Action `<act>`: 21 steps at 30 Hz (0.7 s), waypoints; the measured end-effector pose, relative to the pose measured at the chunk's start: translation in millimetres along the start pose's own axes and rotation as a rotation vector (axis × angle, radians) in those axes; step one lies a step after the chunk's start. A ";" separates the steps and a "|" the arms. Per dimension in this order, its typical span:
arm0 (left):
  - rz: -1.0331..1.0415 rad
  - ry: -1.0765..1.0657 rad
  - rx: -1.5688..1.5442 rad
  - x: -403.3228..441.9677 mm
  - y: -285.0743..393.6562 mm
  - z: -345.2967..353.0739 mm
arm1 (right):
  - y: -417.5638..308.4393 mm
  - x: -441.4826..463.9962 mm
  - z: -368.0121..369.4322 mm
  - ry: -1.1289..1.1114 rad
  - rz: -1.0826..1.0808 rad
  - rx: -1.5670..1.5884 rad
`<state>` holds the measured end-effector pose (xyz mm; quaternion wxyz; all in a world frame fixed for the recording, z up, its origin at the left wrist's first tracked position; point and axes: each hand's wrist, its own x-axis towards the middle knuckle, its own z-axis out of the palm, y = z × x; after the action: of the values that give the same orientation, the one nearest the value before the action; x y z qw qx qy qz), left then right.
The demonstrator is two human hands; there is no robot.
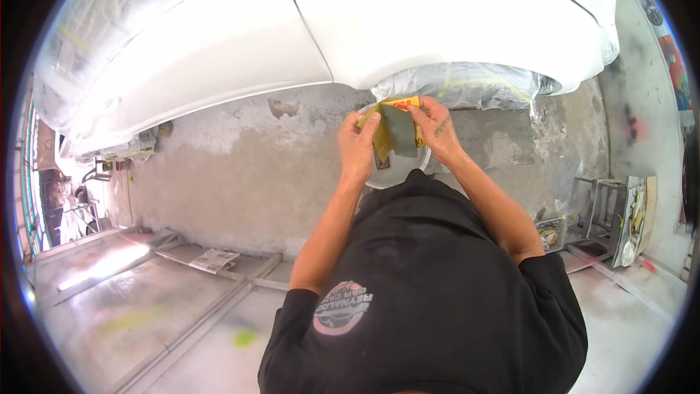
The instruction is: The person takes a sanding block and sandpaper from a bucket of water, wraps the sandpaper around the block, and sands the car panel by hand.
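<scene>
At left, the concrete floor (226, 175) afforded lateral room. The left hand (356, 147) pinched one side of a creased sandpaper sheet (401, 133), located above a translucent tub (397, 177); the right hand (440, 131) pinched the opposite upper edge. The step appeared to be two-handed folding or unfolding, calling for even finger pressure. Plastic masking (474, 87) bounded forward-right movement.

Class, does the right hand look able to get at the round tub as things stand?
Probably yes: the round tub seems close below the right hand, partly uncovered, though that hand holds folded sheets it may need to release first.
</scene>
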<state>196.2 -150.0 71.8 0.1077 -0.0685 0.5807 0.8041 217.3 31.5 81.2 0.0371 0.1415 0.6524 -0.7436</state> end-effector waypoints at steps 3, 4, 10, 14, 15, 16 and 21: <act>0.000 0.002 0.029 -2.7 0.9 3.0 | 2.1 -0.2 1.3 0.011 -0.032 -0.007; -0.005 -0.004 0.015 -3.2 0.7 3.1 | 2.3 -0.4 1.4 0.015 -0.041 -0.015; -0.010 -0.011 -0.011 -6.0 -0.6 4.2 | -1.1 -4.3 2.3 0.022 -0.066 -0.092; -0.016 -0.043 0.010 -5.9 -1.0 1.2 | -0.8 -6.3 3.1 0.035 -0.105 -0.145; -0.016 -0.058 0.014 -6.5 3.9 3.2 | 0.1 -5.3 2.7 0.034 -0.121 -0.149; -0.043 -0.078 -0.050 -7.6 8.8 5.4 | 0.6 -4.4 2.3 0.035 -0.138 -0.152; -0.134 -0.136 -0.160 -9.0 18.0 4.6 | -0.8 -4.2 4.4 0.071 -0.139 -0.054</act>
<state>200.5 -151.9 91.9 0.1946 -0.0609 0.5002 0.8415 220.4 26.8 83.5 -0.0341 0.1212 0.6812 -0.7211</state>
